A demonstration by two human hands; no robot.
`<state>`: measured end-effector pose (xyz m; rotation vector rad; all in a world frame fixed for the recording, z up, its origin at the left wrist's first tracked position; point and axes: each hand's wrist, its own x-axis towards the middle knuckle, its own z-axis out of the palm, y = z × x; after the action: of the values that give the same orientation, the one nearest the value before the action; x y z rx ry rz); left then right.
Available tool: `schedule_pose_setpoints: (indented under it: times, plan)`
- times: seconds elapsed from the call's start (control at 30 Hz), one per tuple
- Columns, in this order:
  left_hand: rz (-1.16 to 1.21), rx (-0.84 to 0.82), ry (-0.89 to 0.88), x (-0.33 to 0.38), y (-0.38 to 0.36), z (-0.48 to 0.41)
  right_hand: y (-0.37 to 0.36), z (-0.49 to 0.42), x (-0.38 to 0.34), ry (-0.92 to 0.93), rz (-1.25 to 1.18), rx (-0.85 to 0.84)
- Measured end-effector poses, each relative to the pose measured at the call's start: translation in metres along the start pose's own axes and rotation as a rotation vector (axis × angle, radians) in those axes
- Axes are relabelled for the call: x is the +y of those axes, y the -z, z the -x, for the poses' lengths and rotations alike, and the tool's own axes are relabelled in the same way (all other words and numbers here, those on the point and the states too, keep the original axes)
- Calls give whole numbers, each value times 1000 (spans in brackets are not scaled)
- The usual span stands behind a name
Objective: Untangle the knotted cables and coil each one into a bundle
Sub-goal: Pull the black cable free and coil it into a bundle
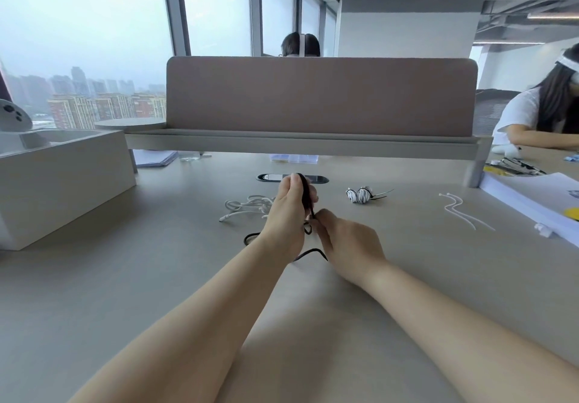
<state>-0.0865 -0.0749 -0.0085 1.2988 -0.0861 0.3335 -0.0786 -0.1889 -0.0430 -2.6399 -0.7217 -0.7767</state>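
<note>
Black cable [305,197] pinched in both hands' grip, left [286,214] and right [347,242].

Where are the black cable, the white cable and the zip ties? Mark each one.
black cable [306,197]: head view, coiled part held in the left hand [285,217]
white cable [247,204]: head view, middle of the loose heap
zip ties [453,207]: head view, middle of the wavy pair

**Both hands on the black cable**

Left hand [289,214] up, gripping loops of the black cable [305,191]. Right hand [349,242] pinches the strand just below. White cable [247,207] lies loose on the tabletop [125,277] behind, with a striped bundle [360,195] further right.
</note>
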Motion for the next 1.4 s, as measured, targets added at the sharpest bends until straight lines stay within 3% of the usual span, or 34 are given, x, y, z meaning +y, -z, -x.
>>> schedule_pose_setpoints:
  times: [0.2,0.4,0.57,0.7,0.77,0.9,1.0,1.07,1.13,1.27,1.4]
  plan:
    - [165,23,49,9,5,-3,-8,-5,18,2,76,157]
    - [144,65,72,5,14,-8,-6,-16,62,-404,-251,134]
    - [144,116,83,1,24,-15,5,-13,98,-662,-240,138]
    - [140,93,93,-1,18,-13,11,-10,81,-526,12,-59]
    - [143,75,84,-2,15,-11,11,-11,60,-372,7,-16]
    - [150,49,56,-3,11,-9,13,-16,15,-137,-379,123]
    - [197,19,82,-2,6,-6,9,-11,-13,-129,-637,-15]
    - [227,1,108,-2,4,-4,2,-7,-20,-152,-672,-86]
    - [207,16,101,-2,7,-5,-4,-5,-16,-169,-585,-145]
    - [196,90,69,-1,16,-12,-8,-5,1,-36,-90,-220]
    - [137,158,106,-4,25,-15,3,-9,22,-21,120,-245]
